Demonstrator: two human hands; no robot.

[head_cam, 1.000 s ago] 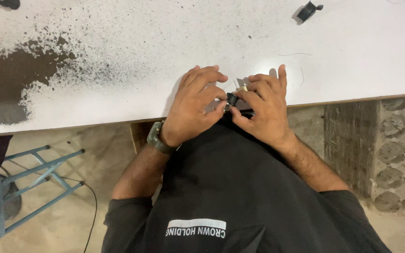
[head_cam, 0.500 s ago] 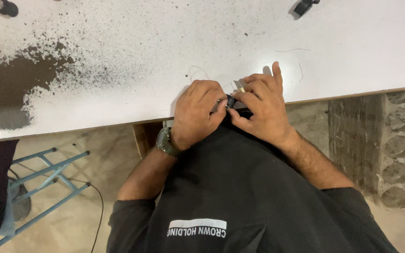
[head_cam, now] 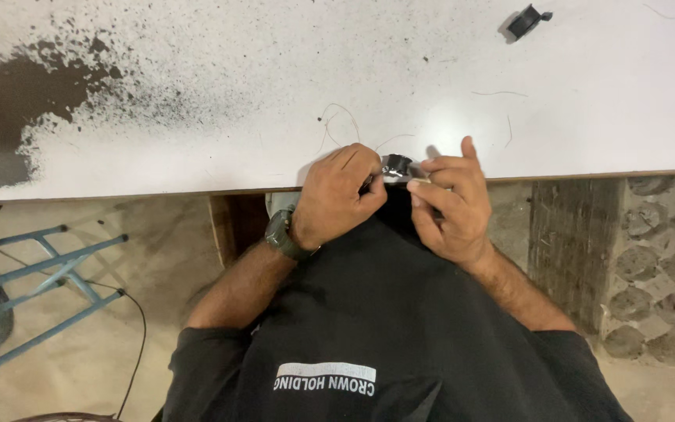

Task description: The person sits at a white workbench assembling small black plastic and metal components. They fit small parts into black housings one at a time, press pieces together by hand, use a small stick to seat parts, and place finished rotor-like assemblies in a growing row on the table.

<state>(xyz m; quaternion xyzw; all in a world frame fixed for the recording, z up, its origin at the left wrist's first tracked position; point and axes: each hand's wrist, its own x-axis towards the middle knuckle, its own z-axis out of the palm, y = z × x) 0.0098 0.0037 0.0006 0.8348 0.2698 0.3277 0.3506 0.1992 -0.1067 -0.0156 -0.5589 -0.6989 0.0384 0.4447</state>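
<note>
Right now both hands, the left hand (head_cam: 336, 195) and the right hand (head_cam: 448, 205), pinch together on a small shiny metal part (head_cam: 396, 166) at the near edge of the white table (head_cam: 587, 117), seemingly mid-assembly, so the next move probably needs a steady fingertip grip.

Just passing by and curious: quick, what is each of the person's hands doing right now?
Left hand: closed on the small dark shiny part.
Right hand: fingertips pinching the same part.

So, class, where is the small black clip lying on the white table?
In the head view, the small black clip lies near the white table's far right corner, well beyond both hands.
</note>
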